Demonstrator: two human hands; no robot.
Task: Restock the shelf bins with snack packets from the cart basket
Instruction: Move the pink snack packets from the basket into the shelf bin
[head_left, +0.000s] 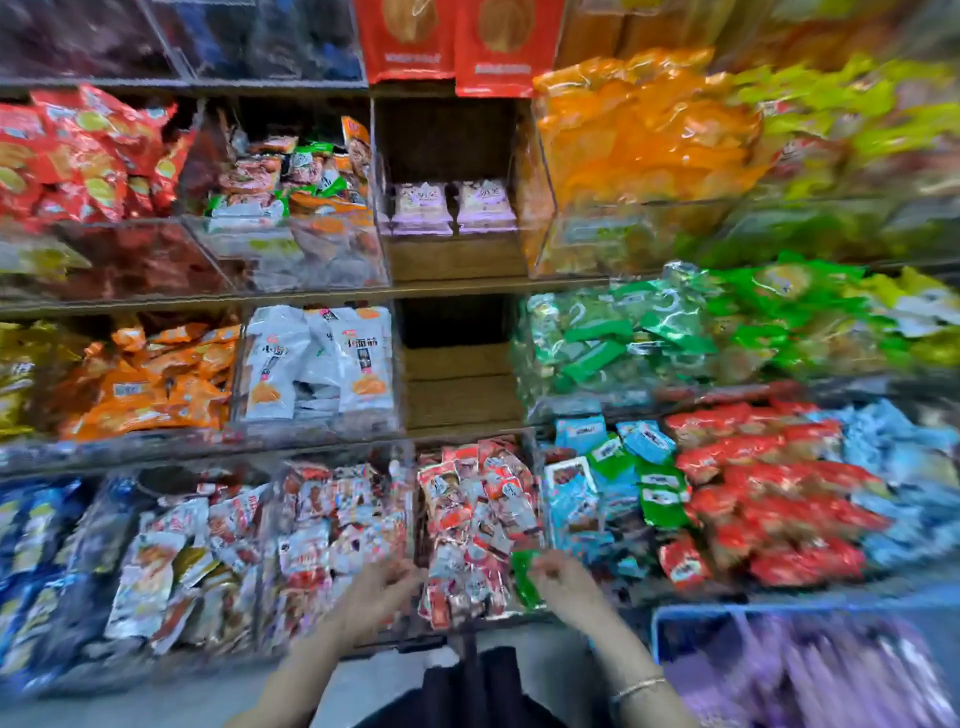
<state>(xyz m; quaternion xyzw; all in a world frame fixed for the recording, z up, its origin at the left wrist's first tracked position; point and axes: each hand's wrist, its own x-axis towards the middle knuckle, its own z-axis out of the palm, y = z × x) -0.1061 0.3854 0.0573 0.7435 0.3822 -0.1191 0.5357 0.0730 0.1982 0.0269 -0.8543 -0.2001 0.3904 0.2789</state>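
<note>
We take this to be a sorting or placing step at the lowest row of bins, with both hands low and close together at the front edge.

The left hand (382, 584) hovers over the red-and-white packets (467, 519), fingers bent. The frame is too blurred for us to tell whether it grips anything.

Just to its right, a green packet (524, 574) hangs over the same heap, pinched at its upper edge by the fingers of the right hand (569, 577). Its colour does not match the packets under it. Similar green ones (660, 501) lie in the next bin to the right, among blue packets.

We judge that the next move calls for carrying the green packet right and a little up, then letting it go over that bin. We must keep the pinch firm, as the film looks slippery.

Further right and lower is the basket (727, 609), near the right forearm but apart from both hands. It is full of purple packets (831, 675). These look like the two purple packs (452, 208) in the sparse middle bin higher up, so most of the restocking seems still to come.
</note>
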